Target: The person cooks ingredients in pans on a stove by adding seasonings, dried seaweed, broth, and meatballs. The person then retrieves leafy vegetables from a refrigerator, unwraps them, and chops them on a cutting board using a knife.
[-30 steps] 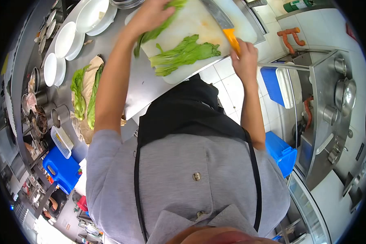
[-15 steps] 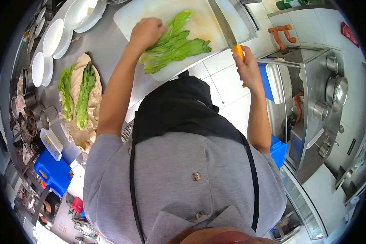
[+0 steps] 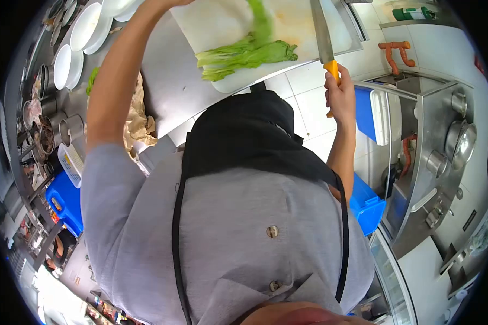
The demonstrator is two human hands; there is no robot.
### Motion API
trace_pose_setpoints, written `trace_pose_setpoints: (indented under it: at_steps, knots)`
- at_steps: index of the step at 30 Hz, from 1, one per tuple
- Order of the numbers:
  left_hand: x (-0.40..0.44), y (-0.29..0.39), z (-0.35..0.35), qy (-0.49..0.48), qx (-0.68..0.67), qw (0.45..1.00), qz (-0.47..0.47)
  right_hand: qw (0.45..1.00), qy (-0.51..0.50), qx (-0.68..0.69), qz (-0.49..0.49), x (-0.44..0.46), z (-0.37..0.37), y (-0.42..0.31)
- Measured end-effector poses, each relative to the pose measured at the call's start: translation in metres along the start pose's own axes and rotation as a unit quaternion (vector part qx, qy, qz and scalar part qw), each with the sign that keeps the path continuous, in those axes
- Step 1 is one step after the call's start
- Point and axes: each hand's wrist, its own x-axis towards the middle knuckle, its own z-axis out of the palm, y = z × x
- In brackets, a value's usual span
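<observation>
My right hand (image 3: 340, 96) is wrapped round the orange handle of a long-bladed kitchen knife (image 3: 322, 35). The blade points away from me over the right part of the white cutting board (image 3: 222, 24). Green leafy lettuce (image 3: 244, 58) lies across the front of the board, with one upright leaf smeared by motion. At the top edge of the view, only a part of my left hand (image 3: 171, 2) shows, left of the lettuce; its fingers are cut off. My left forearm partly covers brown paper (image 3: 138, 119) and the green leaves (image 3: 92, 80) there.
White bowls (image 3: 68, 67) stand along the left of the steel counter (image 3: 171, 92). Metal pots (image 3: 70, 130), a white basket (image 3: 70, 162) and a blue container (image 3: 65, 203) are farther left. A steel sink unit (image 3: 417, 162) and blue bin (image 3: 367, 203) stand to my right.
My left hand has left the lettuce and moved up and left to the view's edge. One lettuce leaf has shifted. The knife stays in my right hand; the whole view has shifted slightly.
</observation>
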Motion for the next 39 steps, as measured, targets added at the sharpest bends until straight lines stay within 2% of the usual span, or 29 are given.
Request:
trace_pose_setpoints:
  at_steps: [2,4,8,10,11,13,14,16,17,19,20,22,23,25,26,28,29,31,32,34,36,37,39]
  knots:
    - [-0.044,0.020,0.026,0.070,-0.238,0.967,-0.066,1.000,-0.002,0.017,0.004,-0.004,0.000,0.004]
    - [-0.069,0.058,0.049,0.024,-0.298,0.939,-0.172,0.999,0.010,0.038,0.011,-0.012,-0.001,-0.001]
    - [-0.100,0.091,0.106,0.051,-0.313,0.922,-0.222,0.999,0.013,0.042,-0.002,-0.026,-0.003,-0.016]
    - [-0.107,0.099,0.118,0.278,-0.138,0.935,-0.170,1.000,0.005,0.025,-0.015,-0.038,0.006,-0.020]
    - [-0.113,0.098,0.120,0.279,-0.141,0.934,-0.174,1.000,-0.001,0.012,-0.028,-0.045,0.012,-0.023]
    - [-0.125,0.094,0.121,0.245,-0.254,0.906,-0.233,0.999,-0.035,0.003,-0.033,-0.063,0.030,-0.032]
    - [-0.131,0.091,0.121,0.246,-0.257,0.905,-0.235,0.997,-0.064,-0.008,-0.038,-0.069,0.039,-0.032]
    - [-0.143,0.085,0.122,0.204,-0.407,0.822,-0.343,0.991,-0.106,-0.048,-0.059,-0.081,0.057,-0.030]
    - [-0.151,0.080,0.123,0.203,-0.408,0.821,-0.343,0.987,-0.119,-0.077,-0.074,-0.086,0.065,-0.030]
    - [-0.165,0.069,0.128,0.206,-0.548,0.723,-0.366,0.983,-0.145,-0.068,-0.092,-0.100,0.080,-0.033]
    - [-0.167,0.067,0.138,0.206,-0.549,0.723,-0.365,0.982,-0.153,-0.079,-0.074,-0.107,0.087,-0.032]
    - [-0.165,0.068,0.161,0.270,-0.565,0.731,-0.271,0.981,-0.159,-0.092,-0.057,-0.115,0.096,-0.032]
    - [-0.160,0.070,0.167,0.271,-0.567,0.730,-0.267,0.983,-0.147,-0.095,-0.049,-0.117,0.100,-0.031]
    - [-0.144,0.083,0.172,0.286,-0.469,0.791,-0.268,0.986,-0.129,-0.104,-0.038,-0.122,0.105,-0.026]
    - [-0.135,0.088,0.172,0.287,-0.473,0.791,-0.263,0.990,-0.098,-0.093,-0.034,-0.122,0.108,-0.021]
    - [-0.117,0.095,0.165,0.251,-0.374,0.857,-0.250,0.994,-0.050,-0.096,-0.032,-0.123,0.110,-0.020]
    - [-0.114,0.096,0.160,0.253,-0.379,0.857,-0.242,0.994,-0.041,-0.100,-0.032,-0.125,0.110,-0.021]
    - [-0.113,0.094,0.149,0.221,-0.341,0.878,-0.253,0.978,0.006,-0.165,-0.124,-0.127,0.111,-0.020]
    - [-0.114,0.091,0.150,0.221,-0.343,0.879,-0.246,0.977,-0.004,-0.175,-0.123,-0.128,0.112,-0.020]
    - [-0.118,0.086,0.156,0.319,-0.335,0.850,-0.253,0.972,-0.003,-0.180,-0.150,-0.132,0.117,-0.022]
    - [-0.115,0.076,0.164,0.319,-0.375,0.837,-0.239,0.955,-0.011,-0.208,-0.212,-0.131,0.122,-0.020]
    - [-0.114,0.074,0.167,0.320,-0.415,0.820,-0.231,0.955,-0.008,-0.209,-0.210,-0.131,0.123,-0.019]
    - [-0.110,0.074,0.164,0.337,-0.399,0.822,-0.226,0.937,-0.004,-0.265,-0.227,-0.132,0.127,-0.023]
